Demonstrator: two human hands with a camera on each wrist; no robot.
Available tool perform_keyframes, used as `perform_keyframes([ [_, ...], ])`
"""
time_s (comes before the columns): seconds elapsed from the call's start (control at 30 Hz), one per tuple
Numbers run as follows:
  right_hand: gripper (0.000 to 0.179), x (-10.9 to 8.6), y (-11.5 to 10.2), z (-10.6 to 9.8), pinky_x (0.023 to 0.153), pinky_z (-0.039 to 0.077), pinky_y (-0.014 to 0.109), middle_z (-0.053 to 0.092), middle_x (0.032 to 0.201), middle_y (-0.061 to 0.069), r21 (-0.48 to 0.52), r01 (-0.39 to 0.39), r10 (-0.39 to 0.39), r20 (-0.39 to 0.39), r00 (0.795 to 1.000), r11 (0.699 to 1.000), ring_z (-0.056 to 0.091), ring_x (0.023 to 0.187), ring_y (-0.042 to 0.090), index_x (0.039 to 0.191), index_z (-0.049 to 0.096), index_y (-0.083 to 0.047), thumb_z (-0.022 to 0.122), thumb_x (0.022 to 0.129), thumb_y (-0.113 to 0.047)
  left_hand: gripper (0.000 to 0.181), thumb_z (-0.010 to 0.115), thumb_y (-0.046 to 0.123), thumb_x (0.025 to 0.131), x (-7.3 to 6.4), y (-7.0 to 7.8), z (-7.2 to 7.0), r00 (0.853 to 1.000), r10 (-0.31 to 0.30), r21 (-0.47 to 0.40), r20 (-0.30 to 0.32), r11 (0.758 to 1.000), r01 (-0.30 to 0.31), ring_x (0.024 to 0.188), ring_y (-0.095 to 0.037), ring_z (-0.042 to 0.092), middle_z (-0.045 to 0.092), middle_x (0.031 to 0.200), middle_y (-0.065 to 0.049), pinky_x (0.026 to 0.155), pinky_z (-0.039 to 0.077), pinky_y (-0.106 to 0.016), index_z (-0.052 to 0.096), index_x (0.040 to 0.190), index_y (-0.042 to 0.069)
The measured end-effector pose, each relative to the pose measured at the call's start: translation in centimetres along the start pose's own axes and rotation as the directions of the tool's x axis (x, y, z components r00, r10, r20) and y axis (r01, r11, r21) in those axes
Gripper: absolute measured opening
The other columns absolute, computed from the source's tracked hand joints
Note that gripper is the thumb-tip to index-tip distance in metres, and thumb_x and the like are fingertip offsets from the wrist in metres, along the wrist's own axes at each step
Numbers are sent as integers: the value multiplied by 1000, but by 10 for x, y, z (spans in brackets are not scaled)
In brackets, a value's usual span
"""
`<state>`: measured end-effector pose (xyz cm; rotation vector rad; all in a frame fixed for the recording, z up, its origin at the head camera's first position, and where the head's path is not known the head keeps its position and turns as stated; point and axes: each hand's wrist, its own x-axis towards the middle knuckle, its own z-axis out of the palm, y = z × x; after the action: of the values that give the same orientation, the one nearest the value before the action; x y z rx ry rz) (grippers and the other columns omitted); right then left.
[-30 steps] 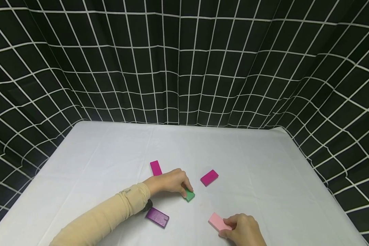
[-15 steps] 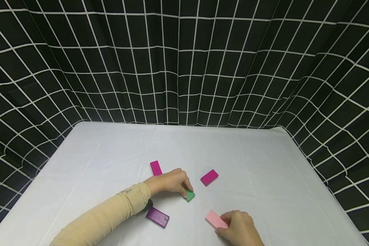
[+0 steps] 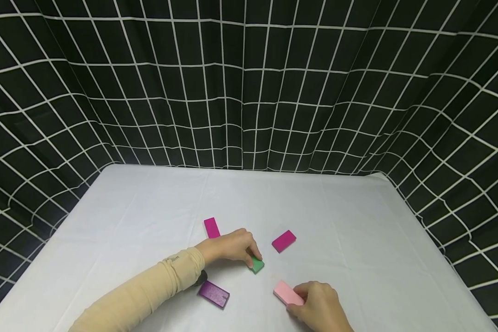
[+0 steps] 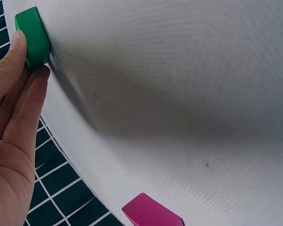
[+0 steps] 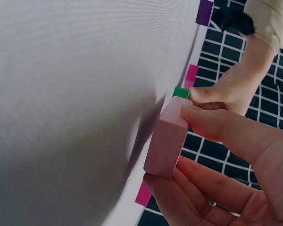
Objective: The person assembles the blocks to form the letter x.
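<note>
My left hand [image 3: 235,245] reaches across the middle of the table and pinches a small green block [image 3: 257,264] between thumb and fingers. In the left wrist view the thumb lies on one side of the green block [image 4: 34,37], close to the white cloth. Nearer to me on the right, my right hand [image 3: 320,304] grips a light pink block [image 3: 288,293] by its right end. The right wrist view has thumb and fingers on opposite sides of the pink block [image 5: 167,136]; whether it touches the cloth I cannot tell.
A magenta block [image 3: 211,227] lies behind my left wrist, partly covered by it. Another magenta block [image 3: 284,241] lies right of the green one. A purple block [image 3: 213,294] sits below my left sleeve [image 3: 149,288]. White cloth covers the table [image 3: 348,216]; a black gridded curtain [image 3: 240,83] surrounds it.
My right hand has slid the pink block left and slightly away from me, toward the green block. The left hand stays in place on the green block.
</note>
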<state>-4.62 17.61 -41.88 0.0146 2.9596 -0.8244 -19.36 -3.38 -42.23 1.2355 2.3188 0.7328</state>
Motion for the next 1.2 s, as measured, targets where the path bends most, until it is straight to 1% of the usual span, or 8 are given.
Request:
perform_keyframes([
  [0.2, 27, 1, -2, 1, 58, 47, 27, 65, 67, -4, -12, 11, -11, -4, 1000, 1000, 51, 62, 9, 84, 75, 0, 89, 63, -12, 23, 81, 7, 75, 0, 0, 0, 1000, 18, 4, -5, 1000, -18, 81, -1, 64, 75, 93, -4, 73, 48, -12, 77, 97, 3],
  [0.4, 26, 2, -3, 1, 56, 46, 25, 64, 66, -4, -16, 32, -32, -25, 999, 999, 50, 60, 8, 82, 75, -2, 89, 62, -10, 23, 81, 7, 75, 1, 0, 0, 1000, 10, 9, -6, 1000, -10, 80, 0, 63, 75, 92, -4, 73, 48, -13, 77, 97, 4],
  [0.73, 26, 5, -5, 5, 57, 46, 26, 62, 65, -4, -20, 36, -36, -30, 999, 999, 49, 61, 9, 82, 75, -2, 89, 62, -11, 23, 81, 7, 74, 1, 0, 1, 1000, -3, 4, -5, 1000, 3, 81, -1, 64, 75, 92, -4, 74, 48, -13, 77, 97, 4],
  [0.8, 26, 5, -5, 6, 57, 47, 28, 62, 65, -4, -23, 35, -36, -30, 999, 999, 49, 61, 10, 82, 75, -1, 89, 62, -11, 23, 81, 7, 74, 0, 0, 1, 1000, -5, 5, -7, 1000, 5, 81, -1, 63, 75, 92, -3, 74, 48, -13, 77, 97, 4],
  [0.97, 28, 7, -8, 8, 59, 50, 33, 63, 67, -2, -29, 3, -3, -19, 1000, 1000, 50, 62, 12, 83, 74, 1, 89, 63, -11, 23, 82, 7, 74, 0, 1, 1, 1000, -7, 15, -9, 1000, 7, 82, -1, 63, 75, 92, -3, 75, 47, -13, 78, 97, 5],
  [1.07, 28, 8, -8, 10, 59, 50, 32, 63, 66, -2, -31, -10, 10, -22, 1000, 999, 50, 61, 11, 83, 75, 1, 89, 63, -12, 22, 82, 7, 75, 1, 2, 1, 1000, -9, 17, -8, 1000, 9, 82, -1, 63, 75, 92, -3, 75, 47, -13, 78, 97, 5],
  [1.2, 28, 9, -7, 11, 60, 49, 32, 63, 66, -3, -31, 8, -9, -28, 1000, 999, 50, 61, 11, 83, 75, 0, 89, 63, -12, 22, 82, 7, 75, 1, 1, 1, 1000, -4, 18, -8, 1000, 5, 81, 0, 63, 75, 92, -3, 75, 47, -13, 78, 97, 5],
])
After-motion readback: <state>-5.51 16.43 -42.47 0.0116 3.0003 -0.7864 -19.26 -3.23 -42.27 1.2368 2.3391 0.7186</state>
